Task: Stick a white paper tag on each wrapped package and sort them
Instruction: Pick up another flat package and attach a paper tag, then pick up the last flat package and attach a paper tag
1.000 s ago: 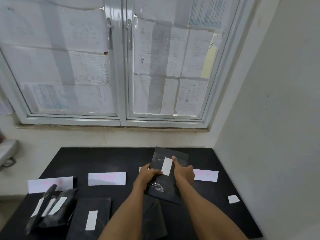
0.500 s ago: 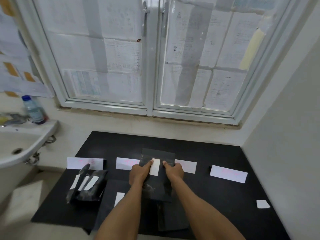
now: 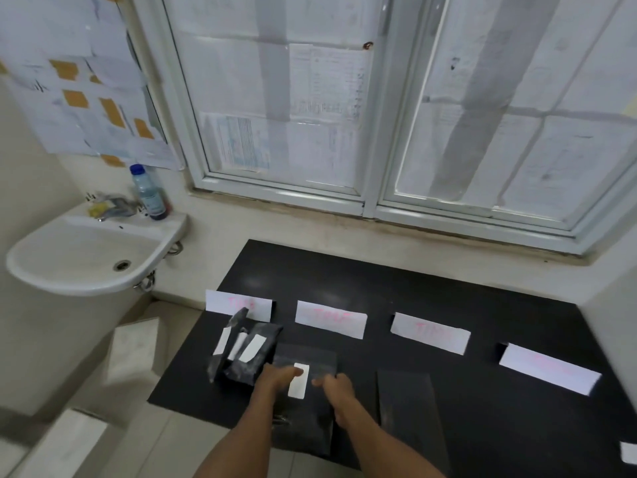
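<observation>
Both the left grip [image 3: 278, 378] and right grip [image 3: 337, 386] clamp the tagged package [image 3: 320, 361] by the table's [image 3: 489, 429] near edge.

We are finding the widest free room on the black table [image 3: 517, 426] in the lower right of the frame, where bare top is stretching between a flat black package [image 3: 410, 408] and a small white tag [image 3: 629, 451] at the right edge. Another bare strip is running behind the 4 white cards [image 3: 331, 319], toward the window wall. Left of centre, a pile of tagged packages [image 3: 244, 353] is blocking the way, just beside the held package [image 3: 303, 419] that our left hand [image 3: 275, 377] and right hand [image 3: 336, 386] are gripping. At middle left the sink [image 3: 86, 257] is jutting out, apart from the table.
</observation>
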Motion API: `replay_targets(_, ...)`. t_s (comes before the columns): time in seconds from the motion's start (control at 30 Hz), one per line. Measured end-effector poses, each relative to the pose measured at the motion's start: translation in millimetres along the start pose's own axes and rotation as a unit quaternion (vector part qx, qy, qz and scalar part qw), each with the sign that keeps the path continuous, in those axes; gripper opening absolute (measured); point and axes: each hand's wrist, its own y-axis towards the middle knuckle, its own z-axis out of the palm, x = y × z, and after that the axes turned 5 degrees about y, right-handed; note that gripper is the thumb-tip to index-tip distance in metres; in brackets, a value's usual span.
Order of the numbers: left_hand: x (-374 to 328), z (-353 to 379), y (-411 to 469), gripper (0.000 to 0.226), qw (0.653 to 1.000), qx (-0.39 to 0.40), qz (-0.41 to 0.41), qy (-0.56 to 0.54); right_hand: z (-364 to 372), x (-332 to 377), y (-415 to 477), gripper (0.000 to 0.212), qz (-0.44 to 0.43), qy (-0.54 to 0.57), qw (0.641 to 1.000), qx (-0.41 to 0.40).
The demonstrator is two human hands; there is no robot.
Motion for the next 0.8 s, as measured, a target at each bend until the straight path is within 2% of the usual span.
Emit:
replay_targets(0.07, 3.0, -4.2, 9.1, 0.107, 1.000, -0.003, 0.001, -0.012, 6.8, -2.2, 3.5, 0.026, 0.012, 0.009, 1.000, 0.006)
replay_targets(0.17, 2.4, -5.7, 11.2, 0.098, 1.000, 0.002, 0.006, -0.014, 11.0, -2.8, 7.7, 0.032, 0.020, 0.010, 1.000, 0.001)
replay_targets(0.27, -6.1, -6.0, 2.4, 0.100, 1.000, 0.016, 0.006, -0.017, 12.6, -0.6, 10.4, 0.029, 0.015, 0.002, 1.000, -0.012)
replay_targets(0.43, -14.5, 0.5, 3.6, 0.089, 0.999, 0.011, 0.005, 0.033, 15.0, 0.0, 11.3, 0.027, 0.001, -0.028, 0.999, -0.028)
replay_targets(0.5, -6.5, 10.3, 30.5, 0.105, 0.998, -0.007, 0.010, 0.059, 12.1, 1.5, 9.6, 0.025, -0.003, -0.030, 0.999, -0.026)
replay_targets(0.57, -17.4, 17.2, 16.5, 0.120, 0.995, -0.026, -0.013, 0.099, 5.0, 4.0, 6.5, 0.027, -0.011, -0.028, 0.999, -0.033)
replay_targets(0.67, -41.2, 31.2, -27.3, 0.108, 0.987, -0.051, 0.013, 0.155, -18.1, 6.2, 5.3, 0.036, -0.035, -0.022, 0.997, -0.058)
replay_targets(0.8, -51.2, 73.1, -30.8, 0.108, 0.986, -0.014, 0.053, 0.155, -67.0, 6.7, 0.5, 0.030, -0.049, 0.000, 0.994, -0.099)
